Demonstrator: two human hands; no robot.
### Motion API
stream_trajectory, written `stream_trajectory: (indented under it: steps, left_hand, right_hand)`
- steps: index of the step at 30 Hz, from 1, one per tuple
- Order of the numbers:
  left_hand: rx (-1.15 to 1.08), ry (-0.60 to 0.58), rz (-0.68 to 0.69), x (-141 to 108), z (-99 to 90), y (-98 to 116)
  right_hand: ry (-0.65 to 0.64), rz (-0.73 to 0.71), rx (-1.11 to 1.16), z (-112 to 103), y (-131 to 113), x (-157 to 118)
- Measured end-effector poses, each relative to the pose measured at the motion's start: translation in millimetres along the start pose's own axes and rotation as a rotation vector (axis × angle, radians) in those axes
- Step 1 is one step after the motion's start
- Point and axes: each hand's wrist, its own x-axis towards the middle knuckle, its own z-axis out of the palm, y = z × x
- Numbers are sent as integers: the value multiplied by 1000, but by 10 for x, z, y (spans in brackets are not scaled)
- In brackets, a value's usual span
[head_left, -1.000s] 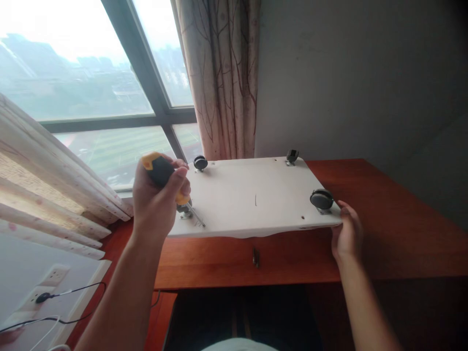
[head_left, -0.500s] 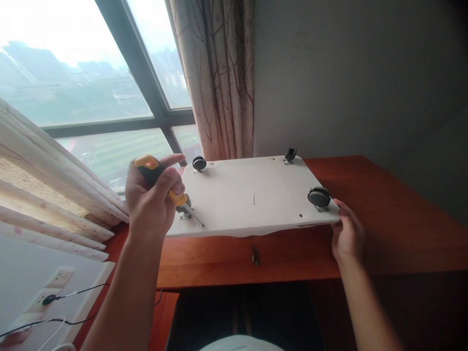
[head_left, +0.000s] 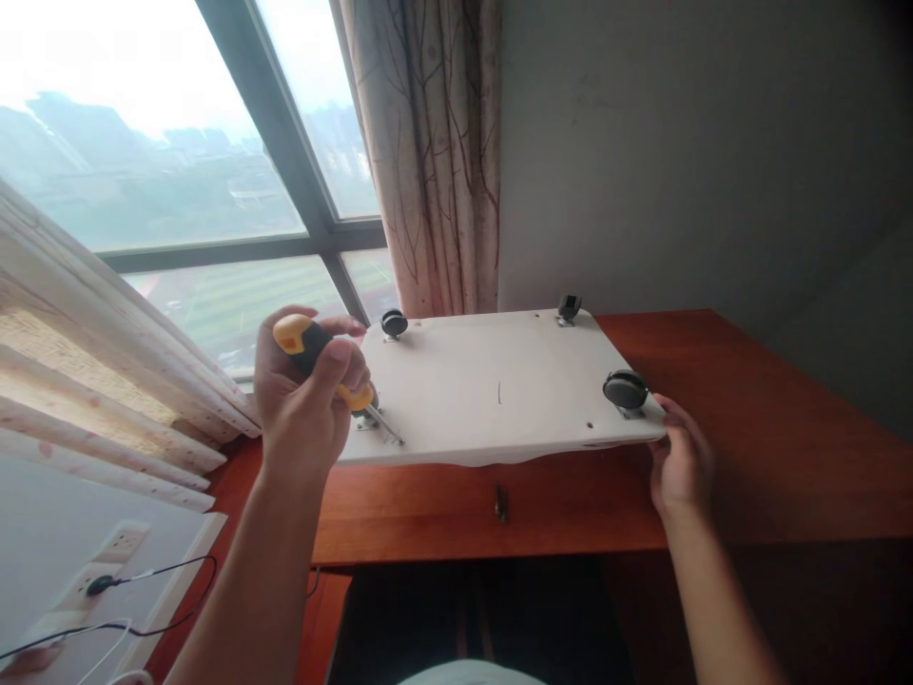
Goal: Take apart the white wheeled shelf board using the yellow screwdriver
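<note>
My left hand (head_left: 314,381) is wrapped round the yellow and black handle of a screwdriver (head_left: 357,392). Its metal shaft slants down to the right over the near left corner of a white board (head_left: 456,381), with small screws by the tip. At the board's near right corner, my right hand (head_left: 681,457) grips the edge, fingers partly underneath. Dark caster wheels point upward at the corners: near right (head_left: 626,389), far right (head_left: 569,307) and far left (head_left: 394,323). The near left caster (head_left: 367,407) is mostly hidden behind the screwdriver and my left hand.
The board rests on a reddish-brown wooden table (head_left: 713,381), where a few small metal pieces (head_left: 500,502) lie near the front edge. A window and curtain (head_left: 435,152) stand behind. Cables run from a wall socket (head_left: 100,583) at the lower left.
The whole view has shifted slightly. My left hand has turned a little with the screwdriver still in it, and its index finger is less stretched out. My right hand keeps its hold.
</note>
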Motion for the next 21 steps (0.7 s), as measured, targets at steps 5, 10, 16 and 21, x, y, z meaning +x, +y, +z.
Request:
stream_trajectory:
  steps: [5,10,16,21]
  left_hand:
    - [-64,-12,-77,-33,-19,14]
    - [21,37,-36,-61,3,22]
    - [9,-41,-22,-51,-1,61]
    - [-14,-22,-60,-49,-3,77]
  right_hand:
    - [-7,-13,3,-4,3,-2]
    - [-6,-6,7,2,3,1]
    - [2,5,12,-9,24,10]
    - [-21,-9,-8,-33,50,25]
